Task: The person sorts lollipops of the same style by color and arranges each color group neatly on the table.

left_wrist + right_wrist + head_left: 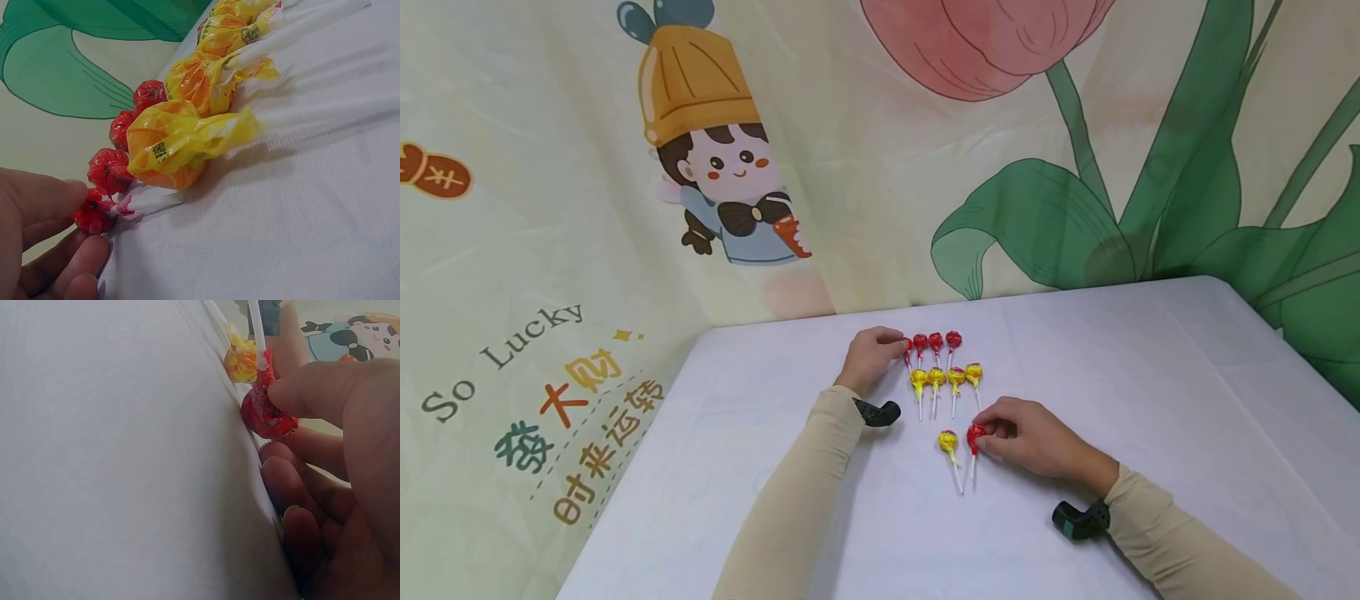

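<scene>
My left hand (870,358) pinches a red-wrapped lollipop (94,214) by its head, at the left end of a row of red lollipops (936,341). In front of that row lies a row of several yellow lollipops (936,377), sticks pointing toward me. Nearer to me, my right hand (1030,435) holds another red lollipop (267,412) between thumb and fingers, its white stick pointing toward me in the head view. Just left of it lies a single yellow lollipop (948,442), also seen in the right wrist view behind the red one.
A white cloth (1187,400) covers the table under the lollipops. Behind the table hangs a printed curtain (865,183) with a cartoon figure and a large flower. Black wrist cameras (1081,520) sit on both wrists, over beige sleeves.
</scene>
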Available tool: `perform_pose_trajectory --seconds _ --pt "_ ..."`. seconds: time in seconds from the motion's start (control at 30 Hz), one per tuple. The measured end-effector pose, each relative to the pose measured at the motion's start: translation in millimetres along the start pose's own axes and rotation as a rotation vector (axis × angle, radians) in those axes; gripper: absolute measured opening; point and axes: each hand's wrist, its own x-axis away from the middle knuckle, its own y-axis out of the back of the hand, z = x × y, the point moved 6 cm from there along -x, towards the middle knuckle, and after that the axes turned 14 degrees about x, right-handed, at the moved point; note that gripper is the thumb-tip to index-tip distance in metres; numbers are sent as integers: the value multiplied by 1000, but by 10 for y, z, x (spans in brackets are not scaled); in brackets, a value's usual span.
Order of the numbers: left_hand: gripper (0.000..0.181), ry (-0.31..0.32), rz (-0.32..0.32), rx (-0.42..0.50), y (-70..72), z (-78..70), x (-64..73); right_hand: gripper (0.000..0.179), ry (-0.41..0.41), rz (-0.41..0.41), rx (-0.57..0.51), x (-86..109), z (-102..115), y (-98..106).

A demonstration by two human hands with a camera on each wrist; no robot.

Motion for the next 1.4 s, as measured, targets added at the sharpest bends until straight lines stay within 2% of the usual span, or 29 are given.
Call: perform_pose_trajectory --seconds 0.5,0.67,0.8,1.0,1.4 --pt "26 25 -15 -27 10 24 -13 28 7 1 11 -1 24 17" --pt "29 40 -27 -9 42 48 10 29 22 5 12 1 32 3" --pt "31 24 -33 28 78 52 43 30 28 6 13 2 29 -1" --pt "29 -3 -36 52 162 55 167 31 39 4 17 3 35 16" --pt "27 14 -34 89 211 116 515 23 47 7 6 17 27 4"
